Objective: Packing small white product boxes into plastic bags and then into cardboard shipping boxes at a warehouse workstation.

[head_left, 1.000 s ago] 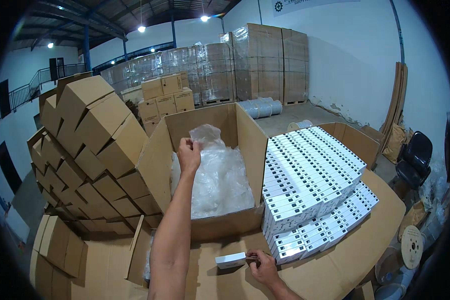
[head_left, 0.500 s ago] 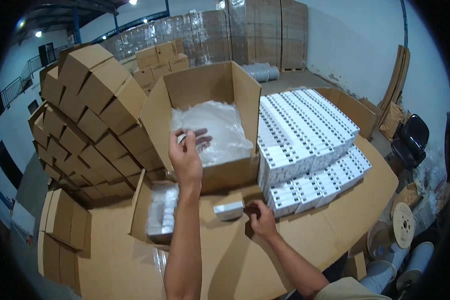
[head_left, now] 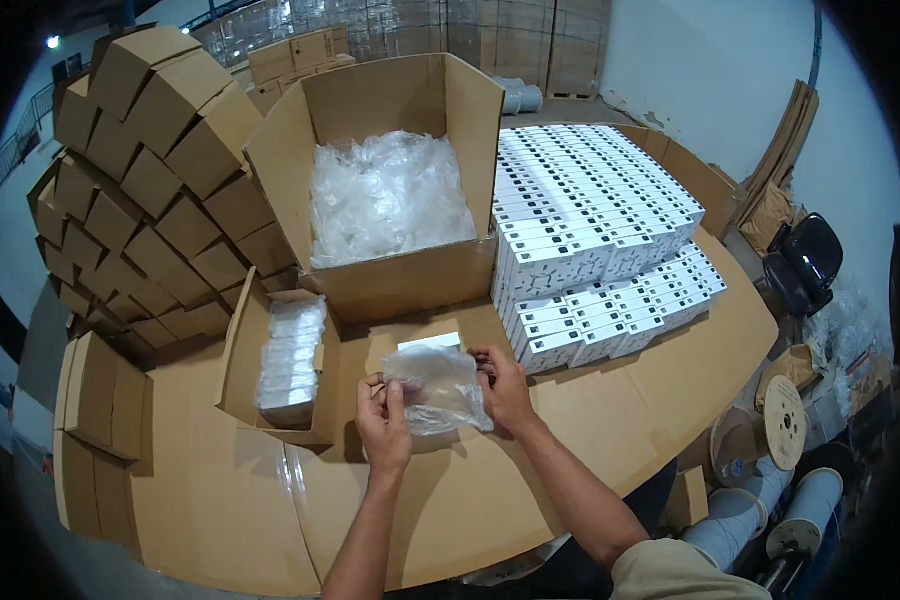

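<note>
A clear plastic bag (head_left: 432,385) stretches between my two hands above the cardboard-covered table. My left hand (head_left: 384,425) pinches its left edge between thumb and fingers. On the opposite side my right hand (head_left: 505,392) grips the right edge near the top. A small white box (head_left: 430,342) lies just beyond the bag, its lower part hidden behind the plastic. To the left, a small open carton (head_left: 323,425) holds several white boxes in clear wrap (head_left: 292,350). Behind my hands stands a large open carton (head_left: 400,280) filled with loose clear plastic bags (head_left: 390,195).
Stacked white boxes (head_left: 590,215) stand in two tiers at the right. Brown cartons (head_left: 160,220) pile up at the left, with more cartons (head_left: 100,400) nearer. Past the table's right edge are cable spools (head_left: 785,425) and a black chair (head_left: 805,262).
My left hand has come down from the large carton and now holds a plastic bag in front of me. My right hand has left the white box's side and grips the bag too.
</note>
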### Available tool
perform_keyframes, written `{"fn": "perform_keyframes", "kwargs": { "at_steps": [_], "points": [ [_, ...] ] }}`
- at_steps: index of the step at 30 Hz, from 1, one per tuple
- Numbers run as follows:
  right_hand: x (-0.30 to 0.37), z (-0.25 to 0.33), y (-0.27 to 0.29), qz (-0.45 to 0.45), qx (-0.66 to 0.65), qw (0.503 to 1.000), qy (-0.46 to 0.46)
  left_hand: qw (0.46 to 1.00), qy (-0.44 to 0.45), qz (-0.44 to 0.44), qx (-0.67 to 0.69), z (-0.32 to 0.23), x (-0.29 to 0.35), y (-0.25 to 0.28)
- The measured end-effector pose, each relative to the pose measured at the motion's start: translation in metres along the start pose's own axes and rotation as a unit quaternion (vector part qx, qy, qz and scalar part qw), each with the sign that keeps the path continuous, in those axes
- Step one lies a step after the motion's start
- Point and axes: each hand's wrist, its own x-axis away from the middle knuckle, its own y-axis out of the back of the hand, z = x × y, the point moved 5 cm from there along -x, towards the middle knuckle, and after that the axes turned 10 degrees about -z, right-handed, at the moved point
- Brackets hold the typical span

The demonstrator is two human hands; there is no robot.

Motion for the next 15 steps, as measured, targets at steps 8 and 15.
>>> {"fn": "perform_keyframes", "kwargs": {
  "at_steps": [8, 15],
  "points": [
    [-0.005, -0.006, 0.004, 0.008, -0.033, 0.999, -0.016, 0.999, 0.008, 0.037, -0.027, 0.014, 0.004, -0.013],
    [-0.005, -0.014, 0.005, -0.016, -0.075, 0.995, -0.064, 0.995, -0.007, 0.028, -0.099, 0.022, 0.003, -0.013]
  ]
}}
